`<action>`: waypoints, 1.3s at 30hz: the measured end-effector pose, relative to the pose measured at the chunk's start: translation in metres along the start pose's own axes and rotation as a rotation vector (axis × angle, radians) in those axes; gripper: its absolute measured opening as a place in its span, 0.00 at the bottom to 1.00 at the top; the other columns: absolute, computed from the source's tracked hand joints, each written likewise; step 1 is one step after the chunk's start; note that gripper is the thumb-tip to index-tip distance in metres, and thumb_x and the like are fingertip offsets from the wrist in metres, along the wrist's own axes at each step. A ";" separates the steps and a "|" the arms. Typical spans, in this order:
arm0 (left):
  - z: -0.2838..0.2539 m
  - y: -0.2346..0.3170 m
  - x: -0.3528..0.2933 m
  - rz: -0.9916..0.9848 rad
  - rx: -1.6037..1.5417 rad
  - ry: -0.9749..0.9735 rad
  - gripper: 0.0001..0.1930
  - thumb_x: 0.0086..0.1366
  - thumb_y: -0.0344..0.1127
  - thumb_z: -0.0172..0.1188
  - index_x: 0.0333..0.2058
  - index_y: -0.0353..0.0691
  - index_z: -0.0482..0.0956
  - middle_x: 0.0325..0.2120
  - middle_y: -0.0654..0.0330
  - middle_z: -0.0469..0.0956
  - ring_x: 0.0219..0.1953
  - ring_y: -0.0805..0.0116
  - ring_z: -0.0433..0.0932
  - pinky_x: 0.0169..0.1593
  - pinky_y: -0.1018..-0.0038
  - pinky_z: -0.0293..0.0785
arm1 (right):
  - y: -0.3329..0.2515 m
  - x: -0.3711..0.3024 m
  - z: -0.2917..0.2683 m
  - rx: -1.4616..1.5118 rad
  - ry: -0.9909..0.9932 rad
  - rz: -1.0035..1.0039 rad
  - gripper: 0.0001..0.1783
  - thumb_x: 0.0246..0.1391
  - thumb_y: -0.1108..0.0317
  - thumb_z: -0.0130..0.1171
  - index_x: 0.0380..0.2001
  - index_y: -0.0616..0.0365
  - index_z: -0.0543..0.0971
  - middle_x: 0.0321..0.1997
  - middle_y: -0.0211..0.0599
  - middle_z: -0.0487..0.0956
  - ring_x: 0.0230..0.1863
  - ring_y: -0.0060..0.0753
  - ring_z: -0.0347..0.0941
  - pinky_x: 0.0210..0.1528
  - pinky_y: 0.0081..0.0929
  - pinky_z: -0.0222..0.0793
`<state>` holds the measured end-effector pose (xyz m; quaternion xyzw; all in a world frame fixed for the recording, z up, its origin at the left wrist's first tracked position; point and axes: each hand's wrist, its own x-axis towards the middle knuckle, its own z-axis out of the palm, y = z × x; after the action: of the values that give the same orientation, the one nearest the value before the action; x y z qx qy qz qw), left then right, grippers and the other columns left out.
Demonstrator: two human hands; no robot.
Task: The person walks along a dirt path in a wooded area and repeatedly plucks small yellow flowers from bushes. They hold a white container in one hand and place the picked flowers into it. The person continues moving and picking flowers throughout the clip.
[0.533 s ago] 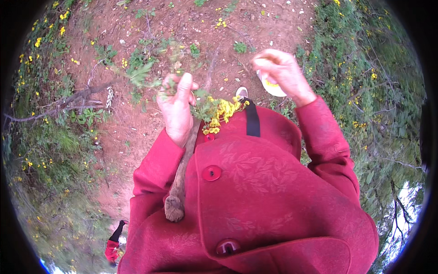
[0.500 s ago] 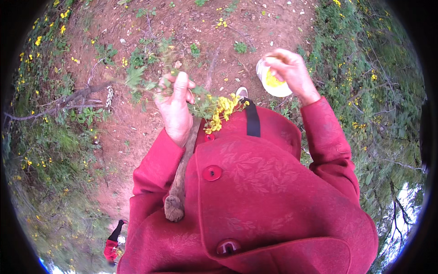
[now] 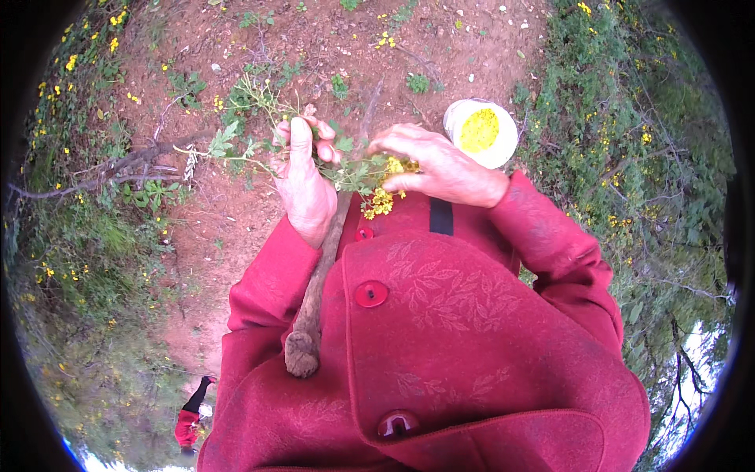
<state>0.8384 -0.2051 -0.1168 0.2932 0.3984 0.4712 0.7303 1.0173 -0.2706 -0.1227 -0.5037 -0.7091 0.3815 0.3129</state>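
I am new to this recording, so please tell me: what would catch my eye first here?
The red coat fills the lower middle. Above it, the left hand holds a green sprig with yellow flowers, and the right hand has its fingers on the blooms. A white bowl of yellow petals shows just beyond the right hand, and a wooden stick sits under the left arm.

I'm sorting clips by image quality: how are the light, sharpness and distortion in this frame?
Head view: soft, even daylight with no hard shadows or glare; left hand, right hand and the flowering sprig are fairly sharp; fisheye bends the scene toward a black rim, and the bushes smear near it.
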 end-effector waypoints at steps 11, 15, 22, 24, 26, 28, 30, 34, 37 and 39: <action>-0.021 -0.008 0.002 -0.146 0.145 -0.128 0.15 0.61 0.43 0.56 0.41 0.39 0.72 0.25 0.69 0.70 0.30 0.78 0.67 0.38 0.79 0.63 | -0.016 0.021 -0.026 0.505 -0.023 0.324 0.14 0.57 0.60 0.52 0.33 0.61 0.75 0.27 0.24 0.72 0.30 0.13 0.66 0.30 0.16 0.64; -0.015 -0.002 -0.004 -0.255 -0.093 -0.328 0.25 0.52 0.31 0.65 0.49 0.39 0.67 0.31 0.69 0.70 0.36 0.77 0.71 0.40 0.79 0.70 | -0.022 0.025 -0.025 0.532 -0.139 0.406 0.13 0.57 0.60 0.52 0.31 0.60 0.77 0.21 0.22 0.70 0.25 0.12 0.62 0.25 0.18 0.59; -0.005 0.009 -0.008 -0.393 0.273 -0.305 0.20 0.50 0.27 0.65 0.42 0.37 0.69 0.28 0.65 0.74 0.28 0.77 0.74 0.26 0.84 0.70 | -0.022 0.020 -0.010 0.707 -0.111 0.557 0.13 0.57 0.61 0.51 0.31 0.60 0.77 0.25 0.24 0.74 0.25 0.12 0.66 0.26 0.15 0.63; -0.004 0.009 -0.007 -0.416 0.234 -0.302 0.16 0.52 0.28 0.64 0.39 0.37 0.71 0.24 0.66 0.75 0.23 0.78 0.74 0.17 0.85 0.64 | -0.017 0.018 -0.012 0.628 -0.094 0.527 0.13 0.57 0.61 0.51 0.31 0.60 0.77 0.25 0.25 0.75 0.24 0.12 0.67 0.25 0.16 0.64; -0.005 0.008 -0.006 -0.391 0.124 -0.257 0.14 0.53 0.28 0.63 0.39 0.37 0.72 0.26 0.64 0.76 0.24 0.78 0.75 0.17 0.85 0.64 | -0.013 0.016 -0.010 0.542 -0.074 0.491 0.13 0.57 0.61 0.51 0.31 0.59 0.77 0.24 0.26 0.74 0.23 0.13 0.67 0.24 0.17 0.64; -0.005 0.006 -0.006 -0.365 0.054 -0.222 0.12 0.55 0.29 0.62 0.38 0.36 0.73 0.28 0.61 0.78 0.26 0.78 0.76 0.17 0.85 0.63 | -0.011 0.013 -0.009 0.497 -0.100 0.385 0.13 0.57 0.60 0.51 0.31 0.59 0.77 0.24 0.28 0.74 0.22 0.15 0.67 0.23 0.18 0.65; -0.005 0.003 -0.006 -0.382 0.093 -0.165 0.10 0.56 0.31 0.62 0.36 0.37 0.75 0.28 0.62 0.78 0.24 0.79 0.75 0.17 0.86 0.62 | -0.011 0.010 -0.007 0.683 -0.148 0.516 0.13 0.57 0.60 0.51 0.30 0.60 0.77 0.24 0.28 0.74 0.21 0.16 0.68 0.24 0.18 0.66; -0.008 0.003 -0.005 -0.345 0.404 -0.210 0.07 0.55 0.32 0.63 0.31 0.37 0.77 0.25 0.64 0.77 0.19 0.82 0.71 0.18 0.86 0.61 | -0.009 0.009 -0.013 0.785 -0.124 0.556 0.14 0.57 0.61 0.51 0.30 0.63 0.76 0.25 0.27 0.75 0.23 0.15 0.69 0.25 0.17 0.67; -0.007 0.003 -0.006 -0.279 0.432 -0.194 0.07 0.54 0.33 0.64 0.28 0.38 0.77 0.22 0.67 0.76 0.17 0.84 0.68 0.18 0.86 0.61 | -0.009 0.010 -0.015 0.713 -0.130 0.561 0.13 0.58 0.63 0.50 0.31 0.63 0.76 0.26 0.28 0.76 0.24 0.16 0.70 0.25 0.17 0.67; -0.007 0.003 -0.006 -0.274 0.425 -0.185 0.06 0.54 0.32 0.64 0.28 0.38 0.76 0.22 0.67 0.76 0.18 0.84 0.68 0.18 0.86 0.61 | -0.008 0.009 -0.016 0.707 -0.145 0.539 0.12 0.58 0.64 0.49 0.32 0.63 0.75 0.26 0.28 0.76 0.24 0.16 0.70 0.26 0.17 0.68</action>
<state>0.8300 -0.2096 -0.1160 0.4251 0.4557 0.2451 0.7427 1.0239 -0.2599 -0.1069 -0.5046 -0.3986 0.7026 0.3047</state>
